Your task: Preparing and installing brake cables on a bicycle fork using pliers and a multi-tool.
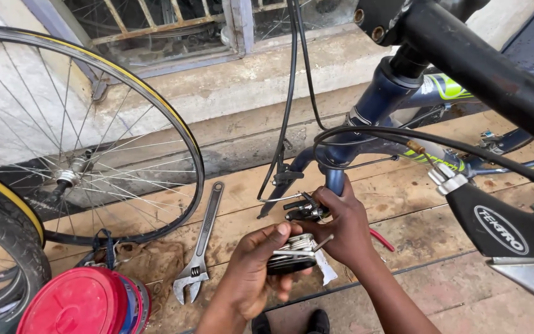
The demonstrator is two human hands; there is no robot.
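My left hand (256,265) grips a folding multi-tool (292,252) of black body and several silver keys, low in the centre. My right hand (340,226) pinches one silver key that sticks out of the tool toward the right. Just above my hands sits a black brake caliper (304,209) on the dark blue fork (335,176) of a bicycle. Black cables (292,93) run up from the caliper toward the handlebar.
A silver adjustable wrench (200,247) lies on the wooden planks (403,204) left of my hands. A loose spoked wheel (69,176) with yellow-striped tyre leans at left. A red-lidded tin (78,303) stands at the bottom left. A brake lever (502,226) juts in at right.
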